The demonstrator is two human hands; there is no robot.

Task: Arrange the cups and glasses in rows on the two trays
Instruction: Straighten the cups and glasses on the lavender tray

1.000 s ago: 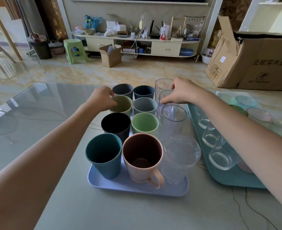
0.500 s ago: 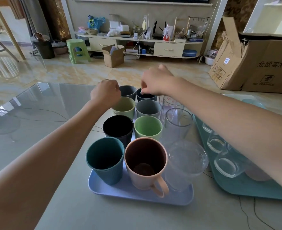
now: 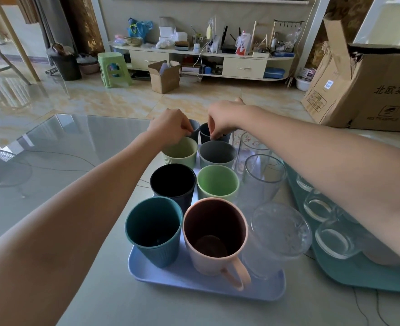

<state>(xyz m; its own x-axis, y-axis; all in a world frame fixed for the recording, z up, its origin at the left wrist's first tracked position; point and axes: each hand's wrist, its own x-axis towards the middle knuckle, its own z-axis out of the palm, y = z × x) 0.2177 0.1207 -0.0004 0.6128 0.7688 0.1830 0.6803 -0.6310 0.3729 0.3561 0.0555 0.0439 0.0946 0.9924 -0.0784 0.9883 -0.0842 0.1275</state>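
Nearby, left hand (image 3: 170,125) pinching grey cup (image 3: 195,129) rim, right hand (image 3: 224,118) pinching dark cup (image 3: 214,135) rim, glasses (image 3: 262,175) beside.

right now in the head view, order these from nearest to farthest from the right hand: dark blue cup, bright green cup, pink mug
1. dark blue cup, back row of the lavender tray, under the right hand, fingers at its rim.
2. bright green cup, middle of the tray.
3. pink mug, front row, nearest the camera.
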